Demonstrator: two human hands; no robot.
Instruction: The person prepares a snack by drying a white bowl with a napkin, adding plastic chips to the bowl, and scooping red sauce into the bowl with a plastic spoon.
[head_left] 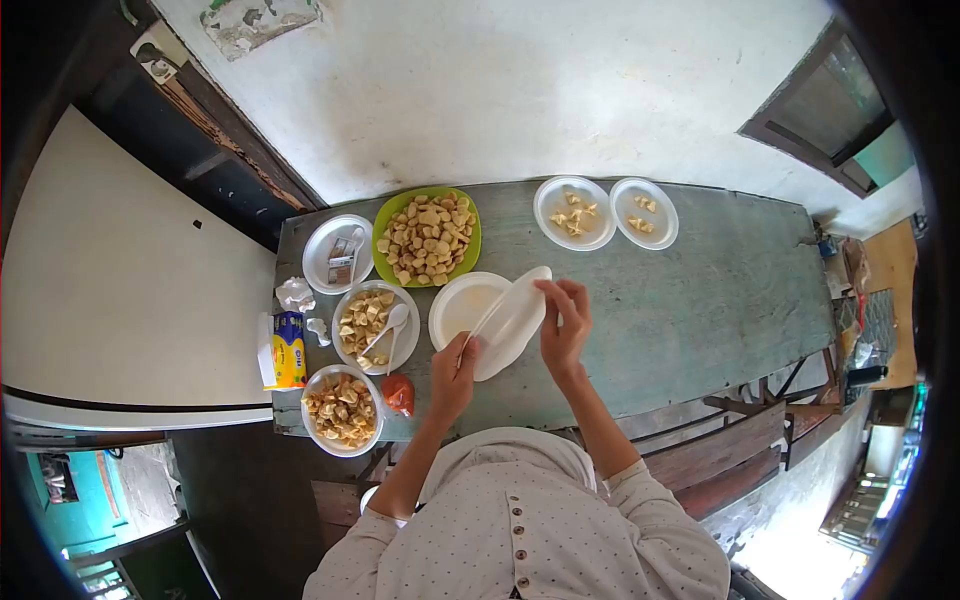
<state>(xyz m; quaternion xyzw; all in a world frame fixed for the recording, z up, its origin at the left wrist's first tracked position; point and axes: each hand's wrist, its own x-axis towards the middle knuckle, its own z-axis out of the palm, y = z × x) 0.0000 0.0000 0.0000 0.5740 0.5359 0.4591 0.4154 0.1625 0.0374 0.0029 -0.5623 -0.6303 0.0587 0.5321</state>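
A white oval plate [514, 322], tilted, is held between my two hands. My left hand [456, 372] pinches its lower left edge, and my right hand [566, 325] grips its upper right edge. Under and behind it, another white plate [455, 300] lies on the greenish table [700, 290]. Left of my left hand are a white bowl of pale cut pieces [364, 318] with a white spoon [397, 316] in it, a bowl of brownish pieces [343, 412] and a small bag of something orange-red [398, 394].
A green plate [427, 238] is heaped with brown pieces. A white plate [337, 254] holds small packets. Two white plates [575, 213] with a few folded pieces stand near the wall. A yellow-blue pack [289, 350] and crumpled white paper [295, 294] lie at the left edge.
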